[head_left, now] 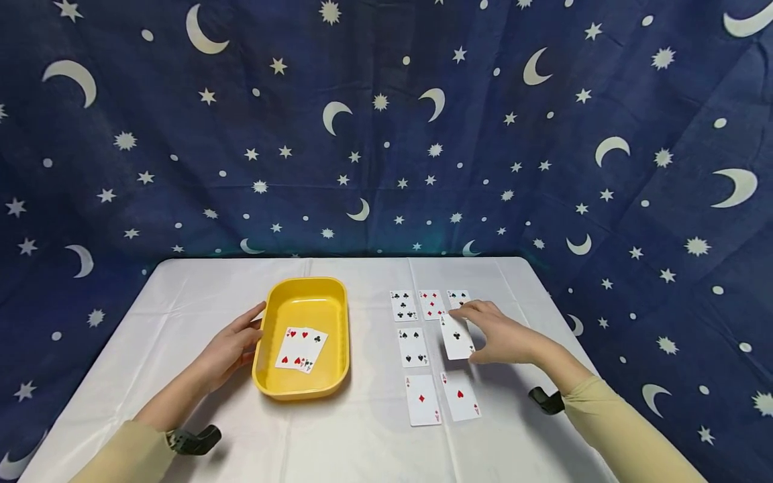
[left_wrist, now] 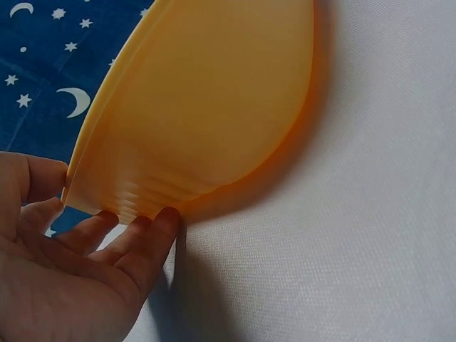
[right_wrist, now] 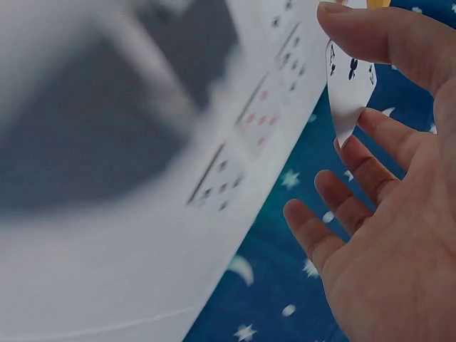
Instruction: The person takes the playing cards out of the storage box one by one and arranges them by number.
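Lifting one playing card while steadying the tray.

Your right hand (head_left: 504, 337) pinches a white clubs playing card (head_left: 456, 339) between thumb and forefinger, its other fingers (right_wrist: 335, 192) loosely spread; the card hangs tilted over the right-hand column of face-up cards (head_left: 431, 349) laid out in rows toward the right edge of the white cloth-covered table (head_left: 181, 302). Your left hand (head_left: 232, 349) rests against the left wall of the yellow oval plastic tray (head_left: 302, 292), fingertips (left_wrist: 160, 224) touching its underside and thumb by the rim. The tray sits near the table's middle and holds two overlapping face-up cards (head_left: 300, 349).
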